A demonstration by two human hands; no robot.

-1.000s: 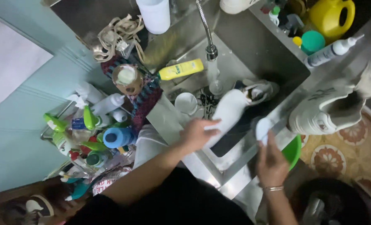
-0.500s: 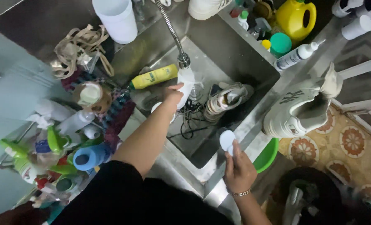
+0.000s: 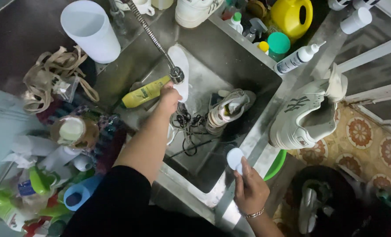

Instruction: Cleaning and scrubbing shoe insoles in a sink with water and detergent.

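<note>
1. Our left hand (image 3: 169, 97) is closed around a white insole (image 3: 181, 70), holding it up under the tap head (image 3: 176, 74) over the sink (image 3: 257, 83).
2. Our right hand (image 3: 250, 191) rests at the sink's near rim, its fingers pinching a small white piece (image 3: 235, 159), perhaps a sponge; the dim view leaves us unsure.
3. In the basin lie a shoe (image 3: 228, 109), dark laces (image 3: 187, 125) and a yellow bottle (image 3: 145, 92).
4. A white sneaker (image 3: 307, 116) stands on the right rim.
</note>
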